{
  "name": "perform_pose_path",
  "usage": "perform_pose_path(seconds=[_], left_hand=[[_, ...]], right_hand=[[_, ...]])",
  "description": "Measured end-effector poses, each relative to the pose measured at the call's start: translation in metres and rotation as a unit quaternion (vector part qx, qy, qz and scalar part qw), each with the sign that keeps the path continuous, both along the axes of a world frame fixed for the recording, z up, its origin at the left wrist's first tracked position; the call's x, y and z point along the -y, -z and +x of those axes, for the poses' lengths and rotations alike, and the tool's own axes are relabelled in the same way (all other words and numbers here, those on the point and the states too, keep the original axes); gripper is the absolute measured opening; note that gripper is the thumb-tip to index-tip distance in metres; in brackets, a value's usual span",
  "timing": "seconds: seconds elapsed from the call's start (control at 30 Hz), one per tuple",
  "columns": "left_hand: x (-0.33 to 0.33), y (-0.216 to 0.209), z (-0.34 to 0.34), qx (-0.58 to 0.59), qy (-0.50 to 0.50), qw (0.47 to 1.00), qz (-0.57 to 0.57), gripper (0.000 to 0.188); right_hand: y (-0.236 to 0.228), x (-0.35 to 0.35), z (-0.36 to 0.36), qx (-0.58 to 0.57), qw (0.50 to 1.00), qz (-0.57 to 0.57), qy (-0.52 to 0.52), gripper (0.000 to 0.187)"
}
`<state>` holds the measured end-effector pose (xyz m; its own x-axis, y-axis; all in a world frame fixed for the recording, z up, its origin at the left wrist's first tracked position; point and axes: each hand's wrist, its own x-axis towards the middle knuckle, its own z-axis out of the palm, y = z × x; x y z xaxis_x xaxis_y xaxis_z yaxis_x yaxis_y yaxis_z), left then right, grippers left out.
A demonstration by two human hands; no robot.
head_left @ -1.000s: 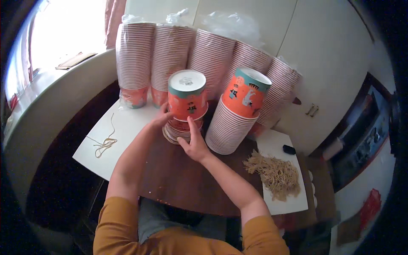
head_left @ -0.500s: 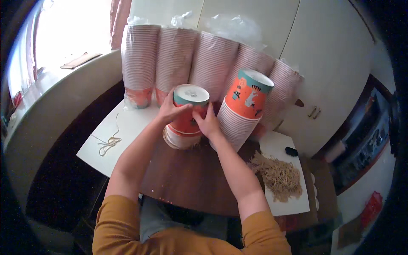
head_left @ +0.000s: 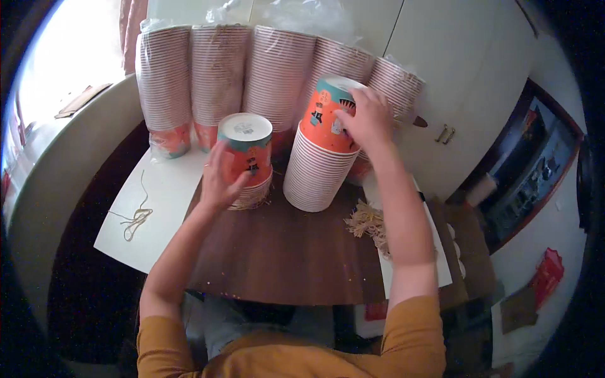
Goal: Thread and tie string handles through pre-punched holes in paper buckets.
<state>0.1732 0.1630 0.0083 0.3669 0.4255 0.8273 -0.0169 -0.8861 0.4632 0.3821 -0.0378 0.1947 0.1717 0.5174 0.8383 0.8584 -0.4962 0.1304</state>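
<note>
My right hand (head_left: 368,120) grips the top paper bucket (head_left: 324,129), its thumb on the front and fingers over the far upper edge. This orange bucket with a teal band is upside down on a tall nested stack (head_left: 318,173) with white rims. To the left, a shorter stack carries another upside-down paper bucket (head_left: 255,157) with a white base. My left hand (head_left: 220,179), slightly blurred, is at that bucket's near left side with fingers apart; whether it touches is hard to tell. Straw-coloured shreds show around the short stack's foot.
Several tall bucket stacks in clear plastic (head_left: 283,82) line the back of the brown table (head_left: 283,252). A loose string (head_left: 135,220) lies on the white board (head_left: 120,242) at left. Shredded brown paper (head_left: 368,223) sits at right, partly behind my right forearm.
My right hand has left the short stack and moved right and up onto the tall stack's top bucket. My left hand has loosened and dropped lower beside the short stack. The view has shifted.
</note>
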Motion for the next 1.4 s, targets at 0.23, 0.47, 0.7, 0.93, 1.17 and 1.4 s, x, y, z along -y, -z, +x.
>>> perform_pose_path(seconds=[0.23, 0.47, 0.7, 0.93, 1.17, 1.4], left_hand=[[0.062, -0.037, 0.023, -0.019, -0.066, 0.997, 0.024, 0.075], [0.064, -0.014, 0.026, -0.041, -0.088, 0.993, 0.068, 0.074], [0.078, -0.027, 0.011, -0.036, 0.055, 0.998, 0.018, 0.07], [0.167, -0.044, -0.028, 0.01, 0.213, 0.974, 0.079, 0.071], [0.167, -0.028, -0.073, -0.165, 0.225, 0.96, 0.002, 0.02], [0.167, -0.016, -0.104, -0.265, 0.209, 0.941, 0.031, 0.02]], right_hand=[[-0.041, -0.02, 0.044, -0.132, 0.986, 0.031, -0.093, 0.022], [-0.104, -0.007, 0.038, -0.093, 0.978, 0.143, -0.117, 0.027], [-0.117, 0.096, -0.044, -0.032, 0.911, 0.349, -0.217, 0.026], [0.163, 0.139, -0.095, -0.642, 0.48, 0.456, -0.388, 0.009], [0.26, 0.189, -0.06, -0.664, 0.732, 0.074, -0.134, 0.02], [0.177, 0.2, 0.059, -0.436, 0.884, -0.049, 0.162, 0.022]])
